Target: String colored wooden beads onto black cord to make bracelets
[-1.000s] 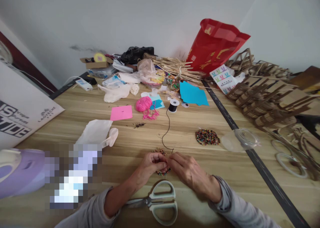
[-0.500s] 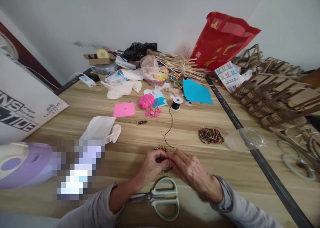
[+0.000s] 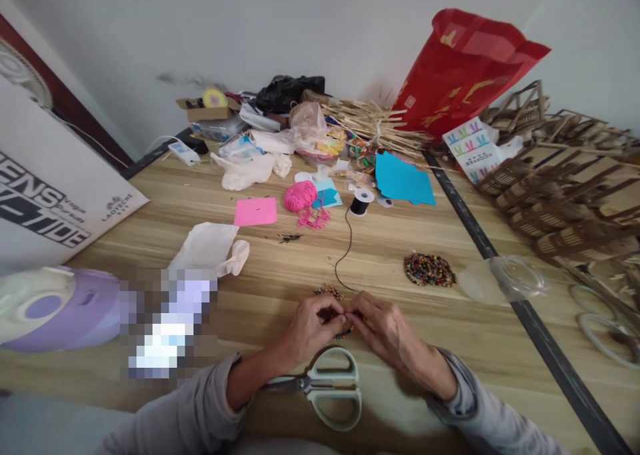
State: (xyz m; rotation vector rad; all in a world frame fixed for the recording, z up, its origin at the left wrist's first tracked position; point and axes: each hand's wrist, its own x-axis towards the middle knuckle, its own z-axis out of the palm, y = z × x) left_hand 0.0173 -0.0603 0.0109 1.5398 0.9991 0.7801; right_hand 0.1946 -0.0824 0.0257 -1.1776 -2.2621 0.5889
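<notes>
My left hand [image 3: 313,328] and my right hand [image 3: 387,322] meet at the fingertips, each closed in a pinch on a thin beaded cord. A short curve of its multicoloured beads [image 3: 344,334] shows just beneath the fingers. Black cord [image 3: 337,266] runs from a white-flanged spool [image 3: 361,202] down to my right hand. The exact point gripped is hidden by the fingers. Behind my left hand lies a small pile of brown beads [image 3: 327,291]. Scissors with pale handles [image 3: 334,389] lie below the hands, blades pointing left under my left forearm.
Strings of multicoloured beads [image 3: 429,270] lie to the right, beside a clear plastic bag [image 3: 483,282]. Pink yarn [image 3: 300,196], pink paper [image 3: 255,212] and small black pieces [image 3: 290,238] are farther back. A blurred-out phone-like object [image 3: 173,328] is at left; woven baskets [image 3: 575,208] stand at right.
The view has shifted slightly, so the table things sit a little farther right. The fingertips remain together, with my right hand's fingers turned a little and the pinch more exposed.
</notes>
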